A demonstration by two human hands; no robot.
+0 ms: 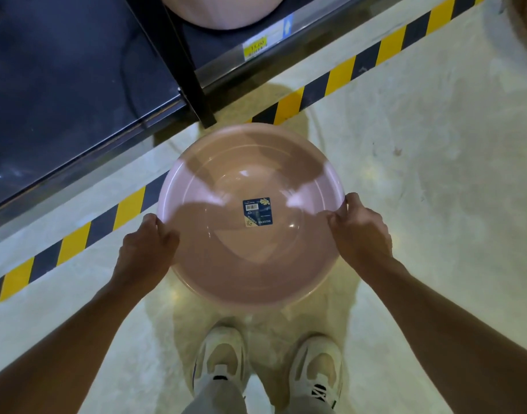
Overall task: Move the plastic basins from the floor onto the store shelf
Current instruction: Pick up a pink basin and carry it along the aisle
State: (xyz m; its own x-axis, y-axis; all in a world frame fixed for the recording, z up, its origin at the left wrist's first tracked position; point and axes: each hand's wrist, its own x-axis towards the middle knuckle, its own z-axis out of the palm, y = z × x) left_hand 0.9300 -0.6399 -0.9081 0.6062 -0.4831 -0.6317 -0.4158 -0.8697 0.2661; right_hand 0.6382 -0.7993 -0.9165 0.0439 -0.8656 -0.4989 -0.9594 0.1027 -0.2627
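Note:
A round pink plastic basin (226,258) with a blue label (257,212) inside sits in the middle of the head view, held level above the pale floor in front of my feet. My left hand (147,243) grips its left rim and my right hand (359,231) grips its right rim, thumbs over the edge. The dark store shelf (62,85) lies just beyond the basin at the upper left. Another pink basin (220,10) rests on the shelf at the top, partly cut off by the frame.
A black shelf upright (193,82) stands between two shelf bays. Yellow and black hazard tape (340,76) runs along the floor at the shelf's foot. A price tag (254,49) sits on the shelf edge. My two white shoes (268,366) stand below the basin.

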